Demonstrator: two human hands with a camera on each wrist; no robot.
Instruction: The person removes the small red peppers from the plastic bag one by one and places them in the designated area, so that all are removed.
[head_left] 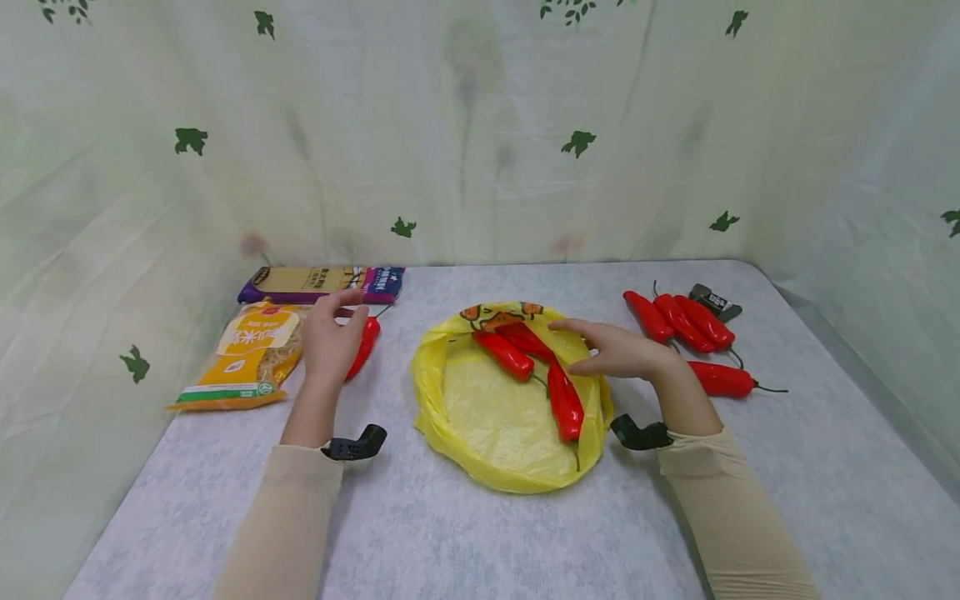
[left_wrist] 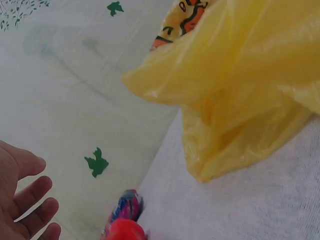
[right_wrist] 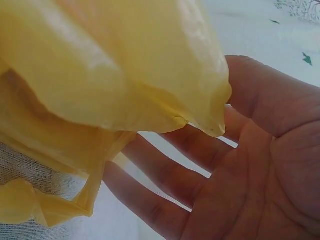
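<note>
A yellow plastic bag [head_left: 465, 417] lies with its mouth wide and its rim rolled out, and three red chili peppers [head_left: 566, 404] rest inside. By the bag's right rim is my right hand [head_left: 626, 350], fingers extended and thumb apart. The right wrist view has the bag's edge [right_wrist: 125, 85] between that thumb and the fingers, without a clear pinch. My left hand [head_left: 330, 342] hovers over a lone red pepper [head_left: 365, 346] left of the bag, partly hiding it. In the left wrist view its fingers are loosely bent around nothing.
Several red peppers [head_left: 693, 323] lie at the right, beside a small black packet [head_left: 715, 302]. An orange-and-white food bag [head_left: 240, 354] and a long purple-and-tan packet [head_left: 318, 283] are at the back left. A pale curtain [head_left: 480, 125] borders the table [head_left: 450, 550].
</note>
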